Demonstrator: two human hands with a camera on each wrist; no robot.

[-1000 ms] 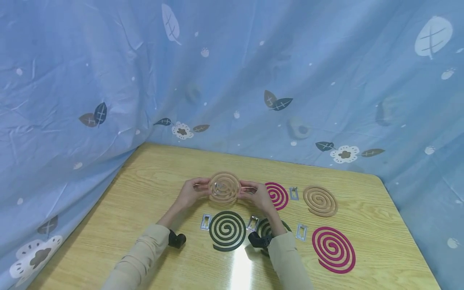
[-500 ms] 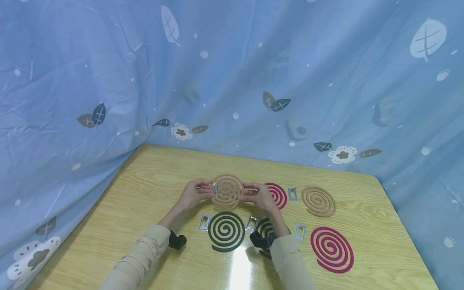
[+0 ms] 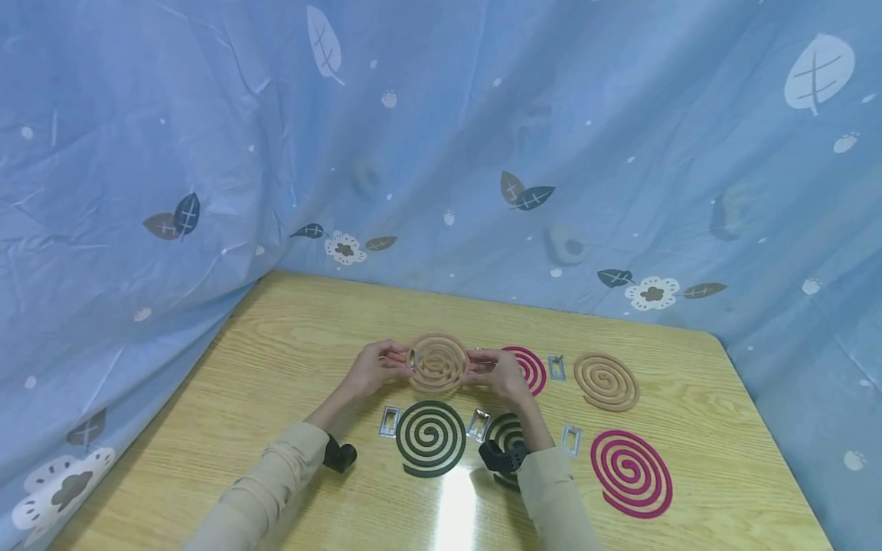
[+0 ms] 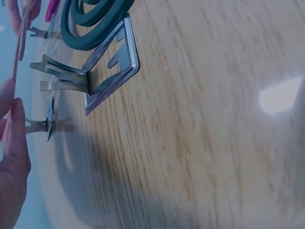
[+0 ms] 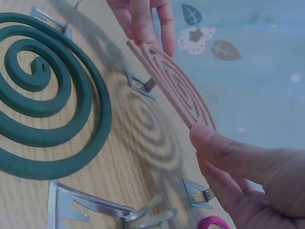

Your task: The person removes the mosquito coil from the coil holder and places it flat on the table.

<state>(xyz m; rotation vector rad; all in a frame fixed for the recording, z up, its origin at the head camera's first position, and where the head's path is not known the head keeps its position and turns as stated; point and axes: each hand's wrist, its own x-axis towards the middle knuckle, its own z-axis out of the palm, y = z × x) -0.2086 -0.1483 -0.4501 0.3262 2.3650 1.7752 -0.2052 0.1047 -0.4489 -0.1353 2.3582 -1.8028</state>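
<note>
Both hands hold a tan mosquito coil (image 3: 437, 360) by its opposite edges, raised off the table. Its shadow falls on the wood in the right wrist view, where the coil (image 5: 182, 88) appears tilted. My left hand (image 3: 368, 370) pinches the left rim between thumb and fingers; my right hand (image 3: 506, 376) pinches the right rim. From the left wrist, the coil (image 4: 20, 52) is seen edge-on beside the left hand (image 4: 14, 152). A metal coil stand (image 3: 413, 358) shows through the coil's left side, partly hidden. Whether they touch, I cannot tell.
Nearer the body lies a green coil (image 3: 431, 471) between two metal stands (image 3: 389, 410); another green coil (image 3: 510, 421) is partly covered by the right wrist. Magenta coils (image 3: 630, 473), a second tan coil (image 3: 606, 381) and more stands (image 3: 571, 428) lie to the right. A blue curtain (image 3: 441, 138) borders the table.
Both hands have shifted slightly to the right and toward the body with the tan coil between them. The other coils and stands lie as before.
</note>
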